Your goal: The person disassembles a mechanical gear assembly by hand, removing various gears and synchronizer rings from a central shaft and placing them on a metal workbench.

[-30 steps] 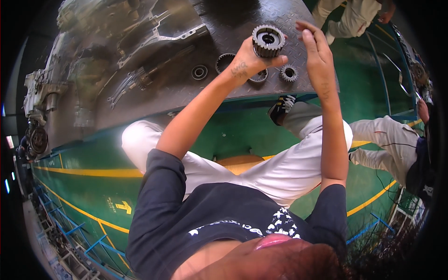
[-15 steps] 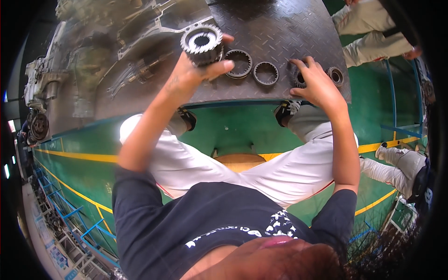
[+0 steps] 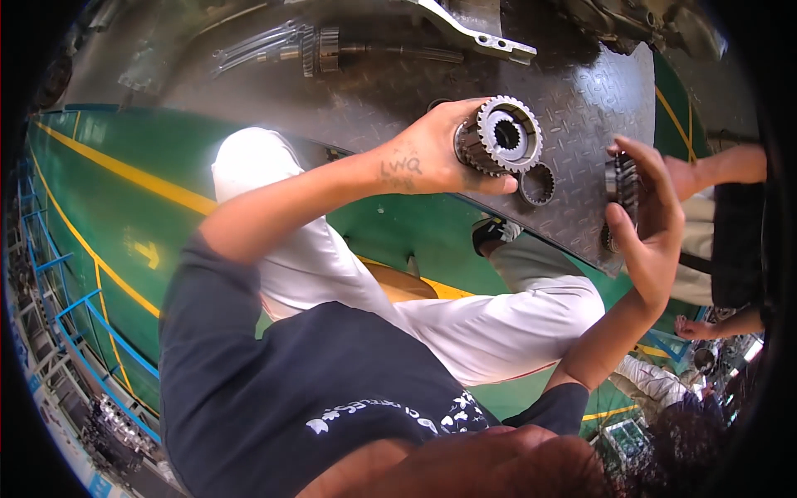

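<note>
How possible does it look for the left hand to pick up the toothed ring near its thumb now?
Probably not without releasing something: the left hand is wrapped around a toothed hub, though the toothed ring appears close beside it.

I have the left hand at mid-view, around a toothed hub over the table. A ring lies on the tabletop, partly hidden behind the hub's right side. Farther back, a geared shaft lies to the left and a bracket arm to its right. By the table's right edge, the right hand has a gear between thumb and fingers; a co-worker's forearm is to its right.
</note>
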`<action>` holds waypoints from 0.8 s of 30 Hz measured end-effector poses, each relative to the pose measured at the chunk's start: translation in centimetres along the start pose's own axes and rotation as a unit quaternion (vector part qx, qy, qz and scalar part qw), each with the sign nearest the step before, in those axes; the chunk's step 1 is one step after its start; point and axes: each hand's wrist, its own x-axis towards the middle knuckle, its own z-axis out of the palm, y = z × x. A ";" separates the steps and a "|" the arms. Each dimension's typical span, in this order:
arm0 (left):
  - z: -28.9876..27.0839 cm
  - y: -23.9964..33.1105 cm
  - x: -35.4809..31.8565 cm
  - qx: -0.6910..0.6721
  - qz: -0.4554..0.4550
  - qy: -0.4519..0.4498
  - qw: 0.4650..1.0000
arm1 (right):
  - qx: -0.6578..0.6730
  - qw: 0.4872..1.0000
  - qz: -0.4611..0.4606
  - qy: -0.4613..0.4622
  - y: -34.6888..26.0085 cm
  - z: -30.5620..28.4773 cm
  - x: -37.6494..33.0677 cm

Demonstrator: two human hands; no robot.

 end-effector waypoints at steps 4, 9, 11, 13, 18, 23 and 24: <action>0.4 0.3 -0.3 -0.024 -0.003 -0.002 1.000 | -0.009 0.992 -0.111 -0.057 -2.2 2.6 2.5; 0.0 0.6 -0.5 -0.024 -0.011 0.005 1.000 | -0.065 0.992 -0.101 -0.043 -1.6 2.5 2.3; -0.4 0.6 -0.4 -0.009 -0.009 0.005 1.000 | -0.096 0.995 -0.006 -0.009 -0.1 0.9 1.7; -0.8 0.7 -0.4 0.000 -0.013 0.004 1.000 | -0.170 0.978 0.121 -0.012 2.5 -0.3 1.2; -1.6 1.0 -0.4 0.033 -0.041 -0.017 0.998 | -0.300 0.944 0.131 -0.046 9.6 -0.6 -0.1; -1.1 0.7 -0.4 0.050 -0.017 0.001 0.999 | -0.276 0.954 0.099 -0.059 11.2 -0.2 -1.4; -1.1 0.7 -0.4 0.058 -0.020 0.000 0.998 | -0.287 0.948 0.123 -0.068 11.1 -0.2 -1.4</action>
